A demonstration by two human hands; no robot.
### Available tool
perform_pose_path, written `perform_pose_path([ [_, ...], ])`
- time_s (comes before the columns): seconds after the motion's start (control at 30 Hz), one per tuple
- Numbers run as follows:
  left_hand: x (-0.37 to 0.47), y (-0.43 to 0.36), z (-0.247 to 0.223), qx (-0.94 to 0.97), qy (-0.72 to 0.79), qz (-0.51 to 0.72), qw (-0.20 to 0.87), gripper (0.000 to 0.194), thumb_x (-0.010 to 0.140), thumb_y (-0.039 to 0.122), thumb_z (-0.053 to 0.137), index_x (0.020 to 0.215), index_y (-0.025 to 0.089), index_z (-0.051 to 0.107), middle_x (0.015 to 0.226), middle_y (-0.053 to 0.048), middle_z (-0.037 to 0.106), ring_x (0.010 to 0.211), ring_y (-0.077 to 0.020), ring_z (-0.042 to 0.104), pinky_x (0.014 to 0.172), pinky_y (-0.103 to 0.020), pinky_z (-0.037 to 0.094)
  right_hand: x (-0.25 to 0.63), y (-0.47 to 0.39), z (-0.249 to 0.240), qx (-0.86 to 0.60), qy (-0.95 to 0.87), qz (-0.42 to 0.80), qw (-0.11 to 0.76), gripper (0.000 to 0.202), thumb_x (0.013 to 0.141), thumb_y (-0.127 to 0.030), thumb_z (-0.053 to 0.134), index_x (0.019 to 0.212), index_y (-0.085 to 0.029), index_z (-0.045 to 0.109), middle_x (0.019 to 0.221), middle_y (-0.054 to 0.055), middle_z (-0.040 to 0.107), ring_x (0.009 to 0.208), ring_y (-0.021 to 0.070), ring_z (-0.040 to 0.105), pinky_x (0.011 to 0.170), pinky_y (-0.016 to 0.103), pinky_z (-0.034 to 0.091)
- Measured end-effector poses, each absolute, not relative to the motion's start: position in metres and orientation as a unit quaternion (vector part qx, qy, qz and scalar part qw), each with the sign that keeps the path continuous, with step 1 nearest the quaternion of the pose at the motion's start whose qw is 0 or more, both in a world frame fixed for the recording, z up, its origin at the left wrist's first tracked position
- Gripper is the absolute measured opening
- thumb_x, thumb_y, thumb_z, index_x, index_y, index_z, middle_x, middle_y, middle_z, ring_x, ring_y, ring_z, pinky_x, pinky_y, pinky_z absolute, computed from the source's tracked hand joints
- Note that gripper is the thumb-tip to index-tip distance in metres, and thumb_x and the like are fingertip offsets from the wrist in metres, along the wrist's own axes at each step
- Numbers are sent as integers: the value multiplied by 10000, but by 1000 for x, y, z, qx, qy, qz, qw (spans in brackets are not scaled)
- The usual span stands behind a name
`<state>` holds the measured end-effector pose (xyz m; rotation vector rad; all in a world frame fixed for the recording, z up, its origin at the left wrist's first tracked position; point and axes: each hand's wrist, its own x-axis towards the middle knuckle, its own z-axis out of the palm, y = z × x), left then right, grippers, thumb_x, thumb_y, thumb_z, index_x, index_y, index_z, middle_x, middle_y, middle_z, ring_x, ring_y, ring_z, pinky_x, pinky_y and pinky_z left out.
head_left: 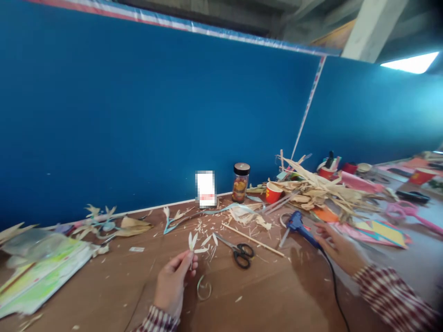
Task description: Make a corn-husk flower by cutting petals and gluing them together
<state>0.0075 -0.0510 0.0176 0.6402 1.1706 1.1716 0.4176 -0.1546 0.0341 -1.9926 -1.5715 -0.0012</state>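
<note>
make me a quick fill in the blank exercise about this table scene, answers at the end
The ____ hand holds some pale strips. The glue gun near the right hand is coloured ____. The scissors have ____ handles. In the picture, the red cup nearest the jar stands on the jar's ____ side.

Missing words: left; blue; black; right.

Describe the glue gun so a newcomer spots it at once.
On the brown table, find the husk pile at right. Just in front of it, by the right hand, is the glue gun. Its blue body and black cord set it apart from the scissors to its left.
</note>
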Motion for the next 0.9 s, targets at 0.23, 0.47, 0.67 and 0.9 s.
perform_pose_path([
  [0.23,8,-52,26,276,449,500,687,174,614,201,702,757,119,646,650,-34,645,528,-77,578,456,-147,479,292,-150,65,-644,-659,147,360,228,829,-326,431,1016,-218,502,849,82,599,735,192,578,648,304,472],
  [0.47,6,-60,27,214,410,492,737,59,725,156,599,777,138,621,751,-43,648,605,-88,613,542,-182,520,170,-113,69,-485,-814,193,257,165,783,-273,521,926,-219,585,813,11,614,670,121,548,629,219,398],
  [0.67,-4,-60,25,201,394,507,740,60,734,117,583,783,128,617,752,-34,637,569,-68,596,521,-168,519,145,-109,47,-440,-822,230,280,94,770,-231,541,825,-203,611,689,-22,618,592,91,540,551,180,368],
  [0.9,-15,-53,22,190,346,547,738,56,748,109,565,779,140,600,722,-7,607,520,-44,568,473,-143,507,133,-141,5,-228,-925,177,245,196,838,-355,453,918,-247,597,761,-6,632,649,102,578,554,193,433],
])
